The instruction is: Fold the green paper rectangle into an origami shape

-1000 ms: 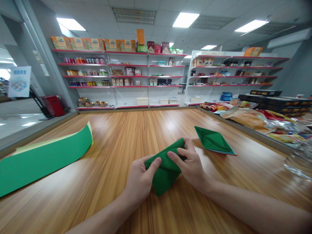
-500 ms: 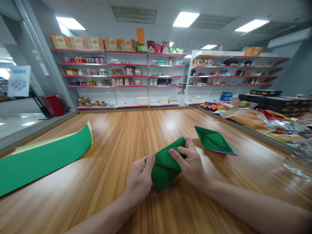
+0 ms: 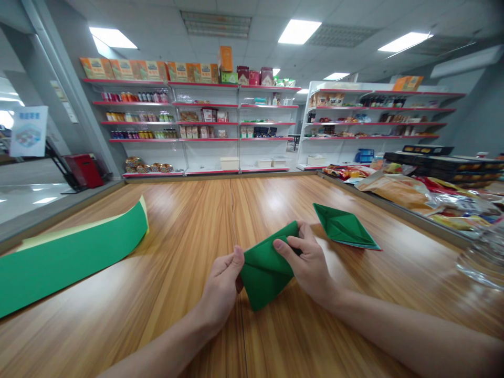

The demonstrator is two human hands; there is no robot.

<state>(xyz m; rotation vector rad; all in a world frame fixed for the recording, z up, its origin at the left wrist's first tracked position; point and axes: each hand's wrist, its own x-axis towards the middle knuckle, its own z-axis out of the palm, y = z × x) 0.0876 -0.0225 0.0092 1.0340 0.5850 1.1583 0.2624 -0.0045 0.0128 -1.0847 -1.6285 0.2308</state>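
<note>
A folded sheet of green paper (image 3: 268, 273) is held tilted over the wooden table (image 3: 189, 210), between my two hands. My left hand (image 3: 223, 281) pinches its left corner, thumb on top and the other fingers mostly hidden. On the opposite side, my right hand (image 3: 309, 262) grips the upper right edge, with its thumb pressed on the front face and some fingers behind. Just right of that hand lies a second folded green paper piece (image 3: 346, 228), diamond-shaped with creased flaps.
Long green paper strips with yellow beneath (image 3: 79, 252) curl up at the left. Snack packets (image 3: 405, 194) and black boxes (image 3: 444, 163) line the right side. A clear glass-like object (image 3: 482, 262) stands at the right edge. Stocked shelves (image 3: 205, 121) rise behind the table.
My left hand has shifted slightly left along the paper's corner, and its thumb now covers less of the paper. My right hand and the paper have hardly moved.
</note>
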